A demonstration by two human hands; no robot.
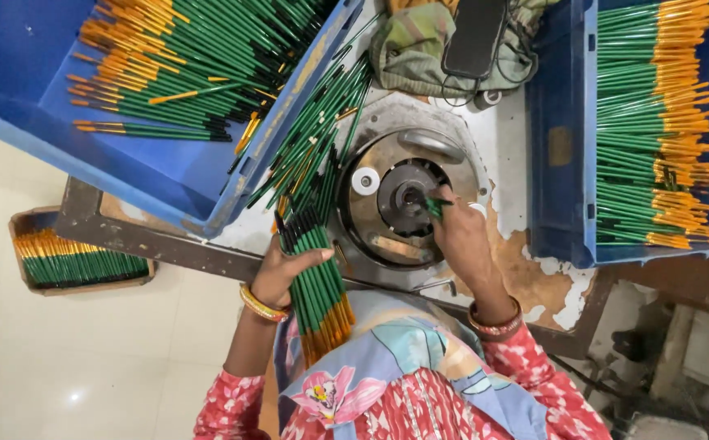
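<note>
Worn, paint-flaked metal bench (pixel 534 273) is carrying a round steel machine head with a dark central hole (pixel 407 195). I am watching the right hand (pixel 462 236) pinching one slim green pencil (pixel 434 206), its long axis pointing far-left into that hole, just touching. Left hand (pixel 285 269) is clasping a bundle of green pencils with orange ends (pixel 315 285), near-left of the head; the right is nearer.

I noted a worn table (pixel 534 277) with flaking paint. On it sat two blue crates (pixel 167 175) (pixel 562 163) of green pencils, a round metal machine (pixel 403 195), loose pencils (pixel 322 122) and a cloth bag (pixel 420 49).
</note>
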